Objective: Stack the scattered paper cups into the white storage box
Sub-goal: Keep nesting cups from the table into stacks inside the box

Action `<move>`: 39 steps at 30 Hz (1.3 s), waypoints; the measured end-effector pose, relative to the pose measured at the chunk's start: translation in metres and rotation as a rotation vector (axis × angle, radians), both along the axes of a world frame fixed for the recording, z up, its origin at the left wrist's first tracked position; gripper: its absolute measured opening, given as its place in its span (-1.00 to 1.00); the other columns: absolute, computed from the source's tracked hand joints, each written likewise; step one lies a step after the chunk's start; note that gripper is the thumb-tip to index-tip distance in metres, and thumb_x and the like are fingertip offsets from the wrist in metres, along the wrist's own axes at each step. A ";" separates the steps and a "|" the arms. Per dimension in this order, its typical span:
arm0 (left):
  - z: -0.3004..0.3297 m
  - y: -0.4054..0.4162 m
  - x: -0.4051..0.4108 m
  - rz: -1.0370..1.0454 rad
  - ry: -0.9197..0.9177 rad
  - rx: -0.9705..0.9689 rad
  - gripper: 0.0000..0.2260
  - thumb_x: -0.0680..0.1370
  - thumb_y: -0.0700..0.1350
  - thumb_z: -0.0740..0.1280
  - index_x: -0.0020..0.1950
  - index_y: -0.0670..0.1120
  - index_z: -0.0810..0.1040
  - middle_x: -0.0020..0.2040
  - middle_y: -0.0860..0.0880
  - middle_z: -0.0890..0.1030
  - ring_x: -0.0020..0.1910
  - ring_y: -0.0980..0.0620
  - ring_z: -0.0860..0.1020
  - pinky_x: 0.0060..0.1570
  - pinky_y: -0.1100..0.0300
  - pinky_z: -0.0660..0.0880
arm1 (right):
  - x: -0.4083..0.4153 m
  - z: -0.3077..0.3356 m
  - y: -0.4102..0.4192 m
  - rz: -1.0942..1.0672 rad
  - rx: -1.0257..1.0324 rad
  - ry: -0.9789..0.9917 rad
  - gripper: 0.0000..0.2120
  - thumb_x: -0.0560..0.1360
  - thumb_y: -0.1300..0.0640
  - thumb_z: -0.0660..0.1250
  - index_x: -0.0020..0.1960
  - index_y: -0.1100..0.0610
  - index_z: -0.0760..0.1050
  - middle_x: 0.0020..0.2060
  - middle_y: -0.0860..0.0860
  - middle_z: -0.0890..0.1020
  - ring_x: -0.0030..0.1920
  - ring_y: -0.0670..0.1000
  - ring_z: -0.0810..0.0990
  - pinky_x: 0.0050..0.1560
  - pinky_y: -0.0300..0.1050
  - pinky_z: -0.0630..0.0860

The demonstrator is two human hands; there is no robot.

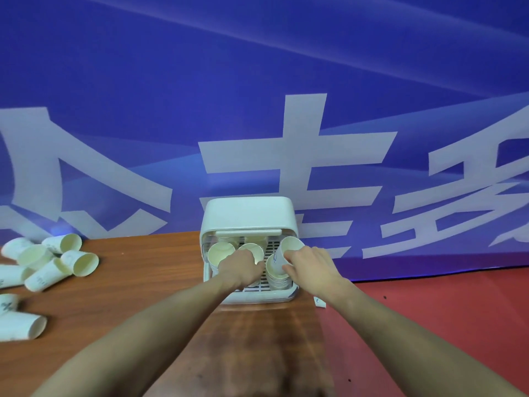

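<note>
Clearly, from the head camera, the white storage box point(248, 216) is your anchor: it sits at the far edge of the wooden table point(148, 270), open towards you, so that both arms can reach straight in.

Your right hand point(310, 263) is at the box's right front, fingers and thumb curled round a tilted paper cup point(287, 251) with its mouth turned up and away. It hangs just above the right-hand stack point(275, 275) inside the box, probably so its base can drop into that stack's top cup.

Your left hand point(239, 267) is inside the box's front opening, fingers bent down over the middle stack point(252, 251). It seems to steady or press that stack, but the fingertips are hidden, so you cannot tell whether it grips a cup. A third stack point(221, 253) stands at the box's left, untouched.

Well to the left of the box, the scattered cups point(51, 260) lie on their sides on the table in a loose heap, some touching, a few at the frame's edge. Much remains to collect.

Right of the box, beyond the table edge, lies the red floor point(429, 325). Behind it hangs a blue banner point(257, 81).
</note>
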State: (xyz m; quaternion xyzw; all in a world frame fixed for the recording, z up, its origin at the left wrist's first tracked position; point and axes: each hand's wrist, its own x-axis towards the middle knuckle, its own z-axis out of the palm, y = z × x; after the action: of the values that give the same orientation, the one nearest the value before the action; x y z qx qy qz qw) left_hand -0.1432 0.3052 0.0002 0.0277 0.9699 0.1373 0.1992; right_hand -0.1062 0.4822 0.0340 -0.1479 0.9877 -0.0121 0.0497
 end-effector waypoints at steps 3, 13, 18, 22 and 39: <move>0.000 -0.011 0.004 0.014 -0.004 0.006 -0.63 0.56 0.11 0.13 -0.32 -0.09 0.43 -0.47 0.01 0.54 -0.42 -0.02 0.65 -0.23 0.20 0.50 | -0.006 -0.007 -0.014 0.111 0.207 -0.039 -0.90 0.61 0.16 0.16 0.02 0.07 0.45 -0.05 0.09 0.65 -0.03 0.20 0.60 -0.22 -0.06 0.25; -0.020 -0.035 0.011 0.066 -0.050 -0.011 -0.73 0.51 0.12 0.13 -0.25 -0.03 0.40 -0.25 -0.05 0.60 -0.25 -0.08 0.60 -0.16 0.15 0.51 | -0.023 -0.040 -0.026 0.202 0.376 -0.123 -0.70 0.48 0.37 0.26 0.16 0.12 0.49 0.02 0.07 0.64 0.03 0.16 0.62 -0.19 -0.07 0.35; -0.023 -0.023 0.013 0.031 -0.115 0.041 -0.66 0.54 0.10 0.16 -0.28 -0.10 0.46 -0.43 0.04 0.44 -0.28 -0.09 0.53 -0.12 0.12 0.53 | -0.025 -0.053 -0.020 0.181 0.320 -0.130 -0.82 0.55 0.20 0.25 0.14 0.10 0.48 -0.03 0.04 0.64 -0.03 0.14 0.63 -0.23 -0.09 0.30; -0.033 -0.016 0.013 0.041 -0.129 0.096 -0.60 0.56 0.06 0.20 -0.43 -0.09 0.31 -0.48 0.02 0.37 -0.37 -0.05 0.37 -0.30 0.15 0.32 | -0.025 -0.055 -0.011 0.153 0.174 -0.070 -0.68 0.61 -0.09 0.14 0.22 0.11 0.38 0.01 0.08 0.62 0.00 0.17 0.61 -0.22 -0.05 0.28; -0.063 0.037 0.025 0.990 -0.436 1.305 -0.80 0.59 -0.31 0.18 -0.16 -0.20 0.55 -0.42 -0.04 0.59 -0.42 0.05 0.54 -0.36 0.23 0.42 | -0.024 -0.114 0.002 -0.731 -1.004 -0.397 -0.58 0.57 -0.12 0.26 0.36 0.05 0.45 -0.04 0.01 0.64 -0.15 0.02 0.66 -0.16 -0.03 0.62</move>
State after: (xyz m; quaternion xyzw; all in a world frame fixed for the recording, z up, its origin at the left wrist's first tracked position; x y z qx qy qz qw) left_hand -0.1177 0.3424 -0.0628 -0.3180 0.5364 0.7432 0.2427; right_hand -0.1304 0.4846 -0.0802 0.1974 0.8206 -0.5153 0.1488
